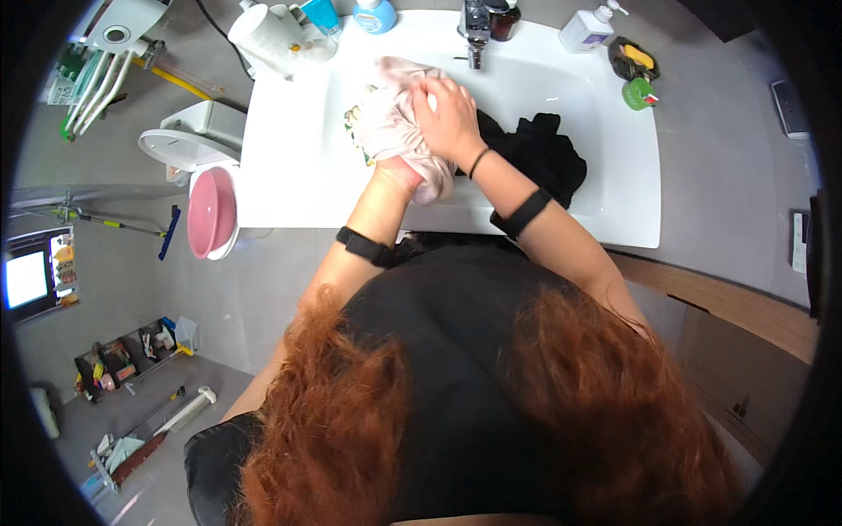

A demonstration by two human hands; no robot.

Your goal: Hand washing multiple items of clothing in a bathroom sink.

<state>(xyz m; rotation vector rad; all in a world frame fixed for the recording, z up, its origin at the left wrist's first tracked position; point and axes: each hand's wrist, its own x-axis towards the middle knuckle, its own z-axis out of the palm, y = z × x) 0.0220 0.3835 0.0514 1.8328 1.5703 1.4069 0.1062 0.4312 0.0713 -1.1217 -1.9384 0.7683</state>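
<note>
A pale pink garment (pixel 395 121), bunched up, is over the left part of the white washbasin (pixel 618 223). My left hand (pixel 401 172) reaches under the garment; its fingers are hidden by the fabric. From above, my right hand (pixel 450 118) lies curled against the cloth. A small white object (pixel 432 102), possibly a bar of soap, shows between its thumb and fingers. Patterned fabric (pixel 355 131) with green and yellow peeks out at the garment's left edge. Beside my right wrist, a black garment (pixel 543 154) lies crumpled in the bowl.
A chrome faucet (pixel 475 33) stands at the back rim. Around it are a white pitcher (pixel 263 39), a blue bottle (pixel 375 14), a pump bottle (pixel 587 29), a soap dish (pixel 633 58) and a green container (pixel 638 94). A pink basin (pixel 210 210) rests on the toilet at left.
</note>
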